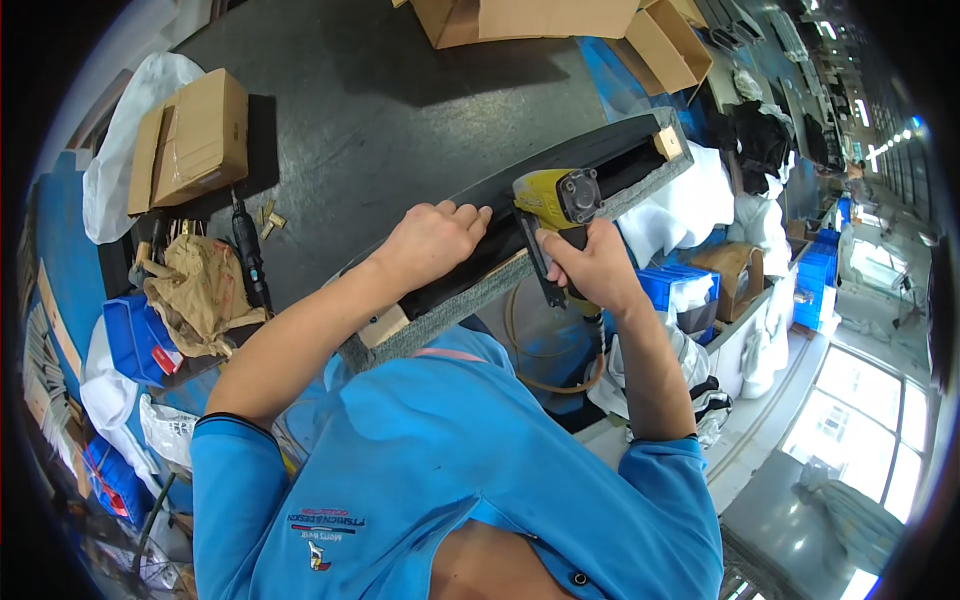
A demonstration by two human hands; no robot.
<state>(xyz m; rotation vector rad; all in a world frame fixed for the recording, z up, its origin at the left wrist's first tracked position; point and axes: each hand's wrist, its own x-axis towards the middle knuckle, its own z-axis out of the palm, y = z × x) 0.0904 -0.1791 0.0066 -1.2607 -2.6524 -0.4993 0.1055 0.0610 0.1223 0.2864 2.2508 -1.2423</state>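
Note:
A long frame (480, 284) covered in grey fabric, with black cloth inside and wooden blocks at its ends, lies across the near edge of the dark table. My right hand (597, 268) is wrapped round the grip of a yellow and black pneumatic staple gun (557, 197), its nose over the inside of the frame. An air hose (590, 375) hangs from the gun's handle. My left hand (437, 240) is closed over the black cloth along the frame's far side, fingers curled; the thumb is mostly hidden.
A closed cardboard box (190, 140) stands on the table (340, 120) at the left. Near it lie a black power screwdriver (246, 245), a crumpled brown paper bag (203, 290) and a blue bin (137, 338). More cardboard boxes (540, 20) sit at the far side. Blue crates (672, 288) and white cloth are at the right.

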